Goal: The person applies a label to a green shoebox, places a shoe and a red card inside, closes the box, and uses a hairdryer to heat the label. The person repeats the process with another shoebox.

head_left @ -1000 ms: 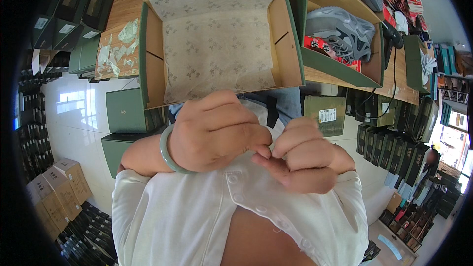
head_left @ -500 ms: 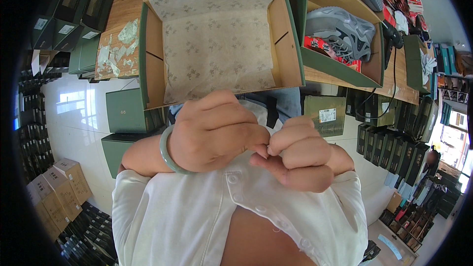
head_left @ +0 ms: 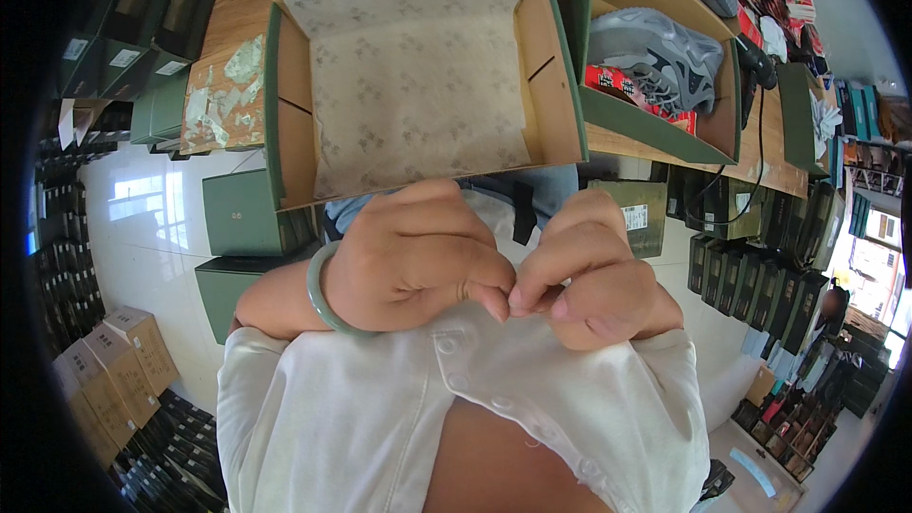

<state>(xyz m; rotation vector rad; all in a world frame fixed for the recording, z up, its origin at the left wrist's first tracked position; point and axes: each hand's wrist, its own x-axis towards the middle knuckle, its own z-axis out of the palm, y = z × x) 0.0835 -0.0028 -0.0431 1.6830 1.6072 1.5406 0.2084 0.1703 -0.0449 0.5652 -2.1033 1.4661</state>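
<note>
My left hand [head_left: 413, 256], with a pale green bangle [head_left: 323, 296] on its wrist, and my right hand [head_left: 594, 275] meet fingertip to fingertip at the front of my white buttoned shirt [head_left: 380, 418]. Both pinch the shirt's edge near its top button; the exact grip is hidden by the curled fingers. Beyond the hands an open green shoe box [head_left: 275, 95] lined with patterned tissue paper [head_left: 418, 76] rests on the wooden table [head_left: 233, 28].
A second open green box [head_left: 655, 128] with a grey sneaker [head_left: 655, 52] sits to the right on the table. Closed green boxes [head_left: 237, 214] stand on the white floor at left; brown cartons [head_left: 123, 361] and rows of dark boxes [head_left: 750, 247] line both sides.
The hands have stayed at the shirt front; the right fingers shifted slightly up toward the left fingertips. Nothing else moved.
</note>
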